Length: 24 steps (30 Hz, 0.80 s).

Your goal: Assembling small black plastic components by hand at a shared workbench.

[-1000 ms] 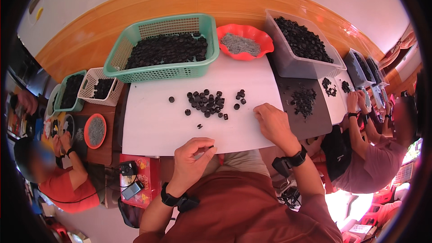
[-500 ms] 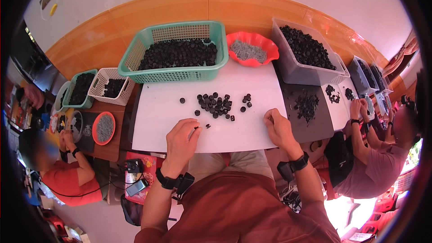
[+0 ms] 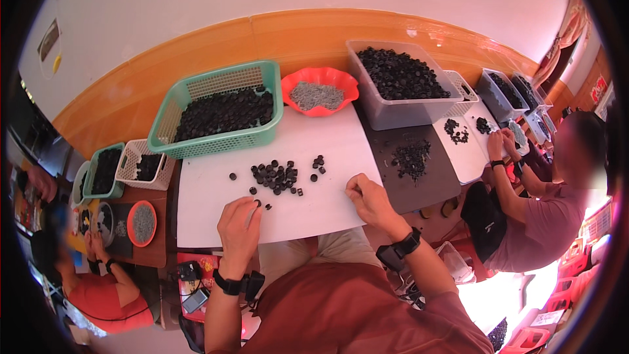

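A white board [image 3: 327, 151] lies in front of me with a loose heap of small black round parts [image 3: 275, 176] in its middle and a few strays [image 3: 318, 162] to the right. My left hand [image 3: 239, 226] rests on the board's near edge, fingertips touching a black part [image 3: 257, 204]. My right hand [image 3: 367, 198] lies curled at the board's right edge; I cannot tell whether it holds anything. Both wrists wear black bands.
Behind the board stand a green basket [image 3: 219, 115] full of black parts, a red bowl [image 3: 321, 92] of grey pieces and a grey tub [image 3: 400, 85] of black parts. A dark mat [image 3: 413, 164] lies to the right. Other people work at both sides.
My left hand has gone forward from the board's near edge to the black parts. My right hand has drawn back toward the right edge. The view has tilted up.
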{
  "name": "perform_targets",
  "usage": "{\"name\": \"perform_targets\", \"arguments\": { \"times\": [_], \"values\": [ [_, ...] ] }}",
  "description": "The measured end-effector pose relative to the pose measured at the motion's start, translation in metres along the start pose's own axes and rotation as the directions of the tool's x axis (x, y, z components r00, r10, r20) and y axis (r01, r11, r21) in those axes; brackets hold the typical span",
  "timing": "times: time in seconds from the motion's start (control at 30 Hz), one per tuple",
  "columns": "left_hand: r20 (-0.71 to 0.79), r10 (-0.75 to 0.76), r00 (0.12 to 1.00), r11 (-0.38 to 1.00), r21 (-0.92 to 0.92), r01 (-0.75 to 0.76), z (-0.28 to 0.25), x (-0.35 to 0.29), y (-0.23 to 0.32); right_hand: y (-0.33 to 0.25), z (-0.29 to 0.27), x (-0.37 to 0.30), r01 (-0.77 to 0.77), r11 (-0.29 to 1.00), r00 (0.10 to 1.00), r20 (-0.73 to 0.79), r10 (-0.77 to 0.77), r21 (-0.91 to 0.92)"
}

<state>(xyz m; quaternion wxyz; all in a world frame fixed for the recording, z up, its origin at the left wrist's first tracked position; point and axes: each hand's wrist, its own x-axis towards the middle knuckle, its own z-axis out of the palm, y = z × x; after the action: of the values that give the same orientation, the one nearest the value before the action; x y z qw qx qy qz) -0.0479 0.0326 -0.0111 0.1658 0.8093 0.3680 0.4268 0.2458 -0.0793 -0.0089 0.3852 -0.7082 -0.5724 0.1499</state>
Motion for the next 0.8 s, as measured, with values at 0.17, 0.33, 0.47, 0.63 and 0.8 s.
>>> {"name": "perform_targets", "arguments": {
  "times": [0.17,0.33,0.47,0.63,0.8],
  "values": [
    [0.075,-0.076,0.994,0.968,-0.235,0.091,0.003,-0.004,0.040,0.005,0.009,-0.017,0.104,0.983,0.994,0.003,-0.105,0.151],
    [0.326,-0.095,0.940,0.799,-0.538,0.267,0.014,-0.007,0.073,-0.036,0.009,-0.044,0.248,0.913,0.957,0.068,-0.284,0.325],
    [0.535,-0.027,0.845,0.723,-0.573,0.386,0.019,-0.010,0.086,-0.042,0.007,-0.060,0.136,0.860,0.950,0.183,-0.255,0.493],
    [0.642,-0.045,0.766,0.714,-0.515,0.474,0.029,-0.011,0.095,-0.039,-0.006,-0.071,0.022,0.840,0.963,0.213,-0.163,0.542],
    [0.650,-0.034,0.759,0.656,-0.559,0.507,0.039,-0.009,0.108,-0.033,-0.021,-0.076,-0.087,0.793,0.964,0.252,-0.085,0.603]
  ]
}}
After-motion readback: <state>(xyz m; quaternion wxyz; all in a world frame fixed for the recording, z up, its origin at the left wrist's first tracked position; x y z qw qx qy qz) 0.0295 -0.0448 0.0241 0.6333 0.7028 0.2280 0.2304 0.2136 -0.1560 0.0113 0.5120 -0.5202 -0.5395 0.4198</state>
